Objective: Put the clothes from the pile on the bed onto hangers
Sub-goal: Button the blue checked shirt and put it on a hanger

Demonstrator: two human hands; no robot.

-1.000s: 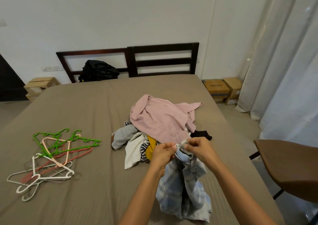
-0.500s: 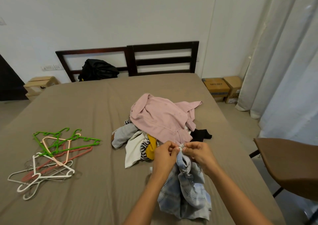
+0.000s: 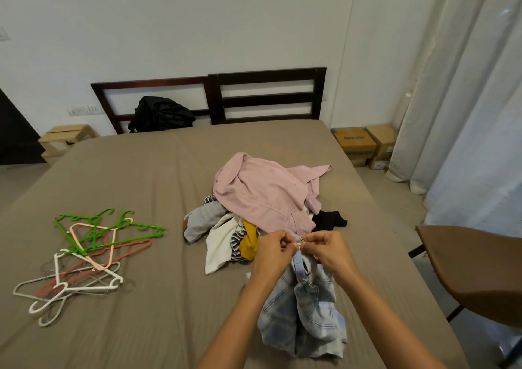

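Observation:
A light-blue denim garment [image 3: 303, 312] hangs from both my hands, its lower part bunched on the bed. My left hand [image 3: 272, 251] and my right hand [image 3: 329, 251] pinch its top edge close together, fingers curled around a small pale tab between them. Just behind them lies the clothes pile [image 3: 262, 199], with a pink shirt on top and grey, white, striped, yellow and black pieces beneath. A heap of plastic hangers [image 3: 84, 255], green, pink, red and white, lies on the left of the bed.
The brown-sheeted bed [image 3: 141, 171] has a dark wooden headboard [image 3: 265, 94] with a black bag [image 3: 161, 114] against it. A brown chair [image 3: 474, 267] stands at the right. Cardboard boxes [image 3: 364, 145] and white curtains [image 3: 466, 86] stand beyond the bed's right side.
My hands have drawn closer together at the garment's top edge and sunk slightly, so more denim rests on the bed.

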